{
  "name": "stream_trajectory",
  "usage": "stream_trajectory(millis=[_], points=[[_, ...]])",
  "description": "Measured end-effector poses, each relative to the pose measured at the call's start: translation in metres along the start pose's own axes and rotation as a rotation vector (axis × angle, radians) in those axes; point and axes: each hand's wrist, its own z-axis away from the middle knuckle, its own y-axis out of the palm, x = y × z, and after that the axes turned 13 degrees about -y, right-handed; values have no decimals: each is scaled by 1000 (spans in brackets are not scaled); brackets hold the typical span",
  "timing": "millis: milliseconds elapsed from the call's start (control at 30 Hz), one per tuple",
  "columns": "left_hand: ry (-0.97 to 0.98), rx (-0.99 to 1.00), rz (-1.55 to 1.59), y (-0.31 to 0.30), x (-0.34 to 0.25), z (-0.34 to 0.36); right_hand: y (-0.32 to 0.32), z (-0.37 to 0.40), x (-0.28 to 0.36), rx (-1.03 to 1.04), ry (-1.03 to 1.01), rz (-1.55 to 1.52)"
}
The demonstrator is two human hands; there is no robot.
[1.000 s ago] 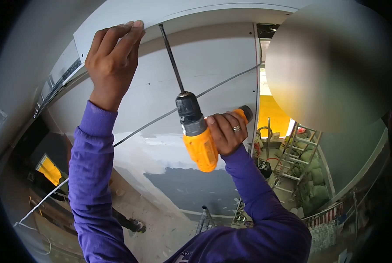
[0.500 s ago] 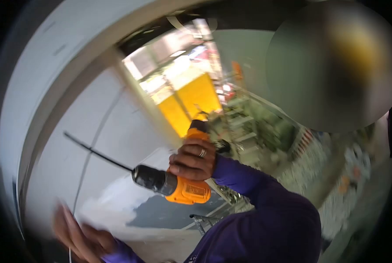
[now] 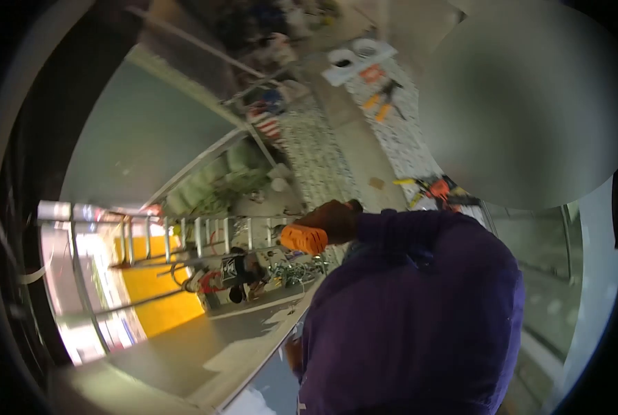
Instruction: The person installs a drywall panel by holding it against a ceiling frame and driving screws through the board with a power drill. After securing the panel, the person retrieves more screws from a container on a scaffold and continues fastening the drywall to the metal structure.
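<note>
My right hand (image 3: 333, 220), at the end of a purple sleeve, is closed around an orange drill (image 3: 303, 238). The drill's orange end faces left; its bit does not show. Beside the lower left of my purple top, a small dark patch of skin (image 3: 294, 354) is visible, apparently part of my left hand. Its fingers, and anything they hold, are hidden.
A ladder (image 3: 198, 235) stretches across the left, near another person (image 3: 236, 273) low down. Tools with orange handles (image 3: 384, 104) and a red and yellow tool pile (image 3: 437, 190) lie beyond my arm. Yellow panels (image 3: 160, 283) stand at the left.
The view has swung and tilted strongly. The long bit and drill chuck no longer show, and my left hand has gone mostly out of sight. The drill remains in my right hand.
</note>
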Motion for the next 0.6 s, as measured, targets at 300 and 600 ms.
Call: stream_trajectory(millis=[300, 600], points=[[-824, 805, 1170, 13, -92, -270, -62, 128, -89, -71, 605, 187], [-542, 599, 892, -2, -175, -514, -110, 60, -112, -87, 821, 119]])
